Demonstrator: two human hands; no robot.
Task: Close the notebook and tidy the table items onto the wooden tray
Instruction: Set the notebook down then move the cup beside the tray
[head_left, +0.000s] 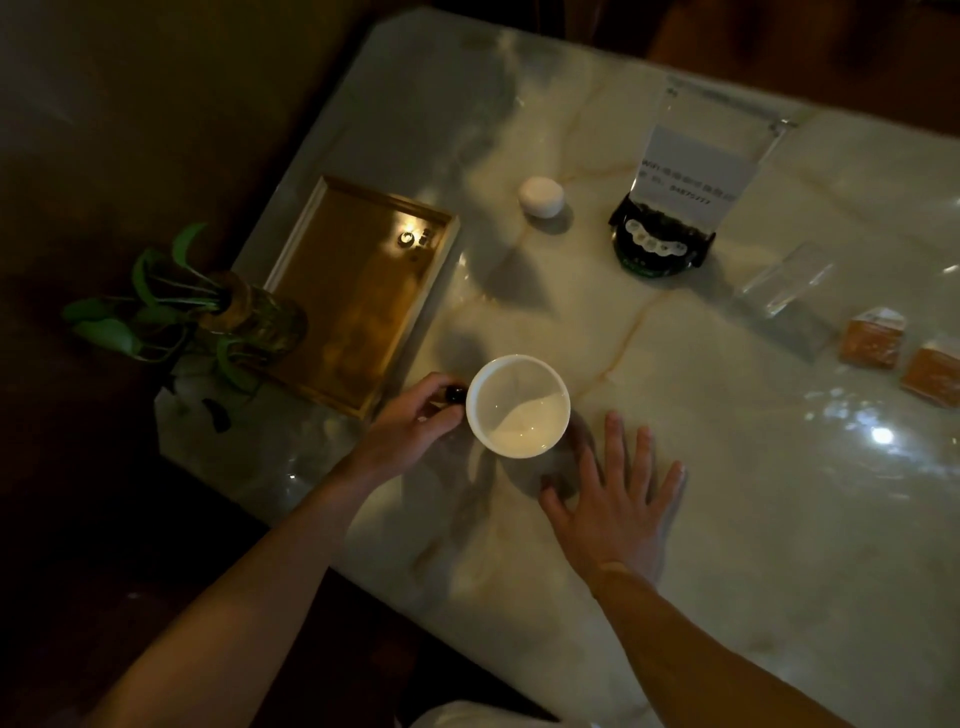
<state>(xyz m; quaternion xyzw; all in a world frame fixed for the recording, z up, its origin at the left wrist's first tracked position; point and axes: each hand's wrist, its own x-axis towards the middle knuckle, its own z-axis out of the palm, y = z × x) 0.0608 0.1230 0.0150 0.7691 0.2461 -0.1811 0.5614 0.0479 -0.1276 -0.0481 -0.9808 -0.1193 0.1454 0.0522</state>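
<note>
A white cup (517, 408) with a dark handle stands on the marble table, just right of the wooden tray (358, 296). My left hand (415, 413) grips the cup's handle. My right hand (615, 493) lies flat on the table with fingers spread, just right of and nearer than the cup, holding nothing. The tray holds nothing. A small white round lid-like object (540, 195) sits farther back. No notebook is in view.
A glass vase with green leaves (228, 317) stands at the tray's left edge. At the back right stand a dark round holder (657, 244) with a card sign, a clear packet (789, 296) and two orange packets (872, 340). The table's left edge runs close to the tray.
</note>
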